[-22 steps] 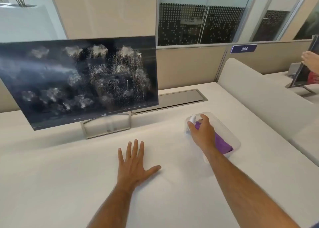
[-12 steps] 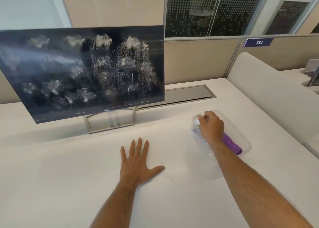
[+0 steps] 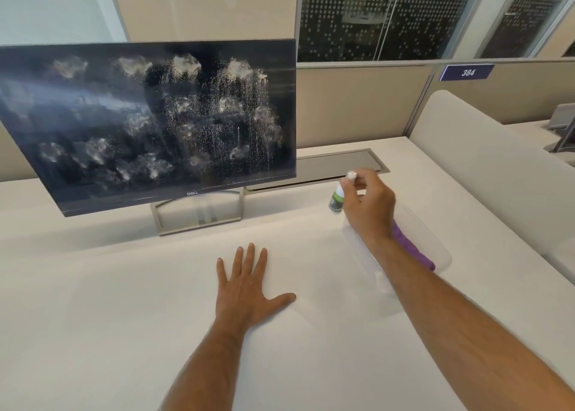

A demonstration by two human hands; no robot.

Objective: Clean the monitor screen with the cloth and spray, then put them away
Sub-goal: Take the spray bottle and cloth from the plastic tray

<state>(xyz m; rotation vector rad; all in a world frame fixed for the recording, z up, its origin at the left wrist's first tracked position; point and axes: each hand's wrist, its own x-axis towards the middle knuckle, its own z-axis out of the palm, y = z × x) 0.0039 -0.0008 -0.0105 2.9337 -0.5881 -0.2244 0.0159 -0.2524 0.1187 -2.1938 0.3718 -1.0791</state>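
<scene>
The Dell monitor (image 3: 149, 124) stands at the left on the white tabletop (image 3: 124, 301), its dark screen blotched with smears and spray droplets. The left hand (image 3: 249, 286) lies palm down on the tabletop, fingers spread, holding nothing. Further right, the right hand (image 3: 368, 205) is raised, fingers closed around a small spray bottle (image 3: 337, 197). Beneath its wrist, a purple cloth (image 3: 410, 249) lies in a clear plastic container (image 3: 435, 242).

Bright, soft light; wide-angle edge distortion
</scene>
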